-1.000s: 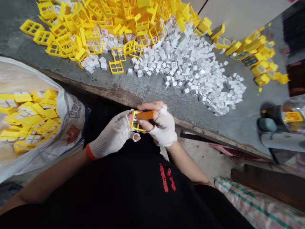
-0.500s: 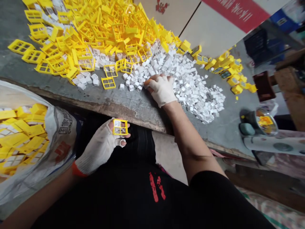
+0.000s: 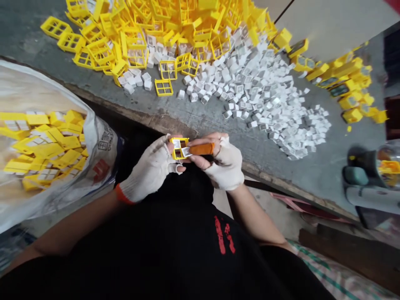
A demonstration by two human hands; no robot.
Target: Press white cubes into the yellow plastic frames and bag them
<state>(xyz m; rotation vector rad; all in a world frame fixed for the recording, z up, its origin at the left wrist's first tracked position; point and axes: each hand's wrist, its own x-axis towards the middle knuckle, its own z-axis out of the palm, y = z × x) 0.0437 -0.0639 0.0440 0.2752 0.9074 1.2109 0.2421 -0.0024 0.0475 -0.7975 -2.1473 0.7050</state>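
Observation:
My left hand (image 3: 151,166), in a white fingerless glove with an orange cuff, grips a small yellow plastic frame (image 3: 175,154) divided into square openings. A white piece (image 3: 176,144) fills its upper left opening. My right hand (image 3: 223,160), gloved the same way with an orange cover (image 3: 201,149) on one finger, pinches a small white plastic cube (image 3: 186,151) against the frame's right side. Whether the cube is seated in an opening I cannot tell. Both hands are in front of my body, just below the table edge.
White cubes (image 3: 250,83) lie heaped on the grey table (image 3: 125,102), with piled yellow frames (image 3: 140,25) at the back left. Filled yellow pieces (image 3: 351,89) lie at the right. An open sack (image 3: 93,137) of yellow-and-white pieces stands at the left. A cup (image 3: 387,166) is far right.
My right hand has come from the white heap back to the frame, now with a white cube. My left hand still holds the frame. The view has shifted, so the table contents appear further right.

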